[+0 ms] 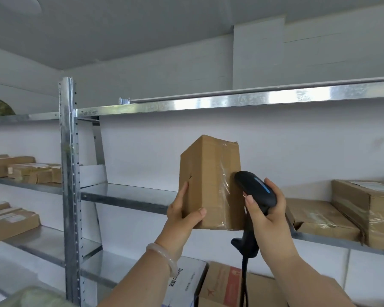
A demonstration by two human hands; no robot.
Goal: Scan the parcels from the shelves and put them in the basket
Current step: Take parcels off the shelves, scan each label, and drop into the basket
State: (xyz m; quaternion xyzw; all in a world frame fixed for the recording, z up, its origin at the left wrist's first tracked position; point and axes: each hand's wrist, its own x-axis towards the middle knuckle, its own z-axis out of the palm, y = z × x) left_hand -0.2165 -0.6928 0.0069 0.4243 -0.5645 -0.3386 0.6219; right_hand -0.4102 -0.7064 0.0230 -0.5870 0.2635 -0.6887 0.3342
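A tall brown cardboard parcel (pixel 208 180) wrapped in clear tape is held upright in front of the middle shelf. My left hand (pixel 183 214) grips its lower left corner, thumb across the front face. My right hand (pixel 266 214) holds a black handheld barcode scanner (pixel 254 188) with a blue stripe. The scanner's head touches or nearly touches the parcel's right side. Its black cable hangs down below my right hand. No basket is in view.
Metal shelving (pixel 129 196) runs across the view with an upright post (pixel 68 173) at left. Taped brown parcels (pixel 350 209) lie on the shelf at right, and flat parcels (pixel 24 169) fill the left shelves. A white box (pixel 186 282) and a printed carton (pixel 226 284) sit below.
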